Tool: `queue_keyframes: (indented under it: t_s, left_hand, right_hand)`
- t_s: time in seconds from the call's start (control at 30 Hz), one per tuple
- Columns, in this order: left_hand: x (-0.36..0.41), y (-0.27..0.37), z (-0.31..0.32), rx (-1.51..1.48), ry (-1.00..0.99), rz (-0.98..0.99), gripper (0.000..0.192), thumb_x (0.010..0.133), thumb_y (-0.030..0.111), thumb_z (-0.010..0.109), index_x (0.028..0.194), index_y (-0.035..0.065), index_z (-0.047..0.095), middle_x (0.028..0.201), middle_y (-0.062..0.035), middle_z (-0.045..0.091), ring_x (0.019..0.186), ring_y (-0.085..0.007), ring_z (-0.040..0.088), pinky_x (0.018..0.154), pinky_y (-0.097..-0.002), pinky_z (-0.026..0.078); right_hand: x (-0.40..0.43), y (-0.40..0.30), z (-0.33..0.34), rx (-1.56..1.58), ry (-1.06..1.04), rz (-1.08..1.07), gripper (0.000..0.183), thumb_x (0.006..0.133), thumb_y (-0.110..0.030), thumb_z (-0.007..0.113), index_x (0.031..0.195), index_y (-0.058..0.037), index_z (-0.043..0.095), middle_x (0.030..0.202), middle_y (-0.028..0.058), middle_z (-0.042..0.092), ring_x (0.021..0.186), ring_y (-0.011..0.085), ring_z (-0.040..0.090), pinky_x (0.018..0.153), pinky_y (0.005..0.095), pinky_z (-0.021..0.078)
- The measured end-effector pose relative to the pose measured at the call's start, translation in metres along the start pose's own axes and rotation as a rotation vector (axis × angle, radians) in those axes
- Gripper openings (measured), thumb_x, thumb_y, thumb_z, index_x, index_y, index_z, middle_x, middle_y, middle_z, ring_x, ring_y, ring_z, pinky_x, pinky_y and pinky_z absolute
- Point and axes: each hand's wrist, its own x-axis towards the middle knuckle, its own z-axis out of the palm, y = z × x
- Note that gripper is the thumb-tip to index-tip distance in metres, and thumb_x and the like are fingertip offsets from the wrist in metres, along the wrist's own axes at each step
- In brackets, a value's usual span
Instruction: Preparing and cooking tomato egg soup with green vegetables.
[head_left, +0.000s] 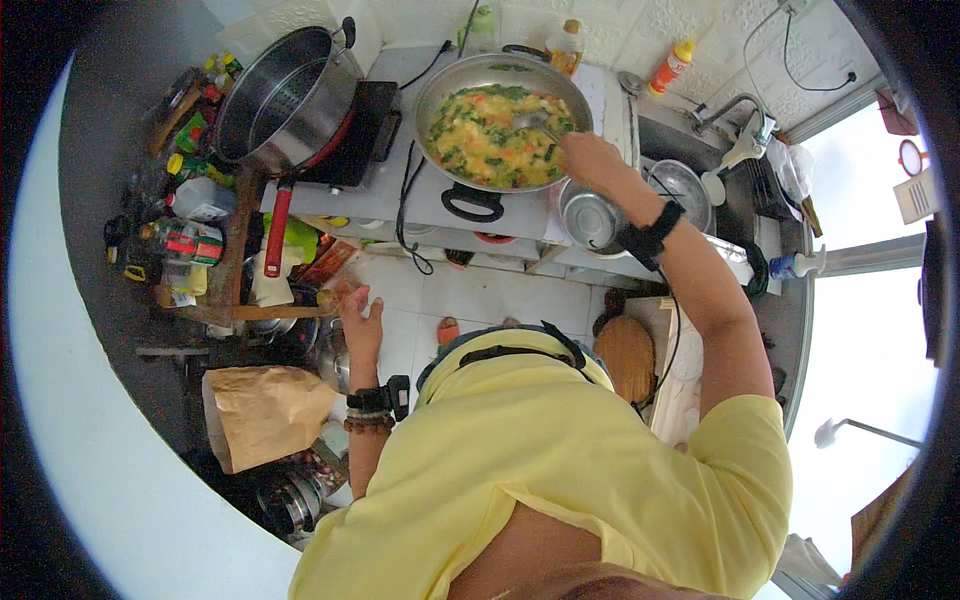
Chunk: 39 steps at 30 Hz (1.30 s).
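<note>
My right hand (596, 166) grips the handle of a metal spoon (531, 121), whose bowl rests in the food. Around it lies a yellow soupy mix (487, 142) with green leaves and orange-red bits. That fills a wide metal pan (429, 161) with two black loop handles, standing on the counter. Below my right forearm is a metal bowl (592, 214), partly covered by it. My left hand (362, 326) hangs low at the left, fingers apart and apparently holding nothing. It is beside the corner of a wooden shelf (277, 311).
A steamer pot (289, 97) sits left of the pan, near a black cooktop (375, 112); a red handle (278, 232) juts out below it. Bottles (202, 199) crowd the left side. At right is a sink (664, 139) with a faucet (724, 105). A paper bag (266, 412) stands lower left.
</note>
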Motion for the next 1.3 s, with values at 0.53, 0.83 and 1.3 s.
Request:
queue_keyframes:
  t_s: [0.53, 0.83, 1.3]
  left_hand:
    - [0.024, 0.033, 0.013, 0.152, -0.082, 0.052, 0.030, 0.078, 0.011, 0.065, 0.105, 0.0028, 0.056, 0.095, -0.0110, 0.055, 0.084, -0.0242, 0.047, 0.079, -0.0346, 0.040]
    - [0.019, 0.027, -0.004, 0.151, -0.120, 0.037, 0.025, 0.083, 0.014, 0.060, 0.105, 0.0012, 0.055, 0.094, -0.0084, 0.057, 0.082, -0.0187, 0.054, 0.075, -0.0305, 0.044]
    - [0.004, 0.021, -0.002, 0.054, -0.067, -0.046, 0.028, 0.081, 0.005, 0.062, 0.108, 0.0042, 0.055, 0.106, -0.0085, 0.055, 0.104, -0.0207, 0.052, 0.094, -0.0316, 0.041]
  right_hand:
    - [-0.044, -0.024, 0.004, 0.325, 0.120, -0.424, 0.021, 0.075, -0.012, 0.056, 0.090, 0.0015, 0.061, 0.084, 0.0217, 0.062, 0.082, 0.0389, 0.061, 0.072, 0.0477, 0.0484]
    - [0.002, -0.059, -0.024, -0.129, 0.107, -0.177, 0.036, 0.075, -0.012, 0.060, 0.111, -0.0087, 0.058, 0.080, 0.0175, 0.064, 0.079, 0.0325, 0.064, 0.068, 0.0435, 0.0510]
    - [0.037, 0.007, 0.027, -0.170, 0.162, 0.021, 0.027, 0.076, -0.014, 0.059, 0.102, -0.0065, 0.058, 0.084, 0.0162, 0.065, 0.081, 0.0338, 0.064, 0.068, 0.0445, 0.0510]
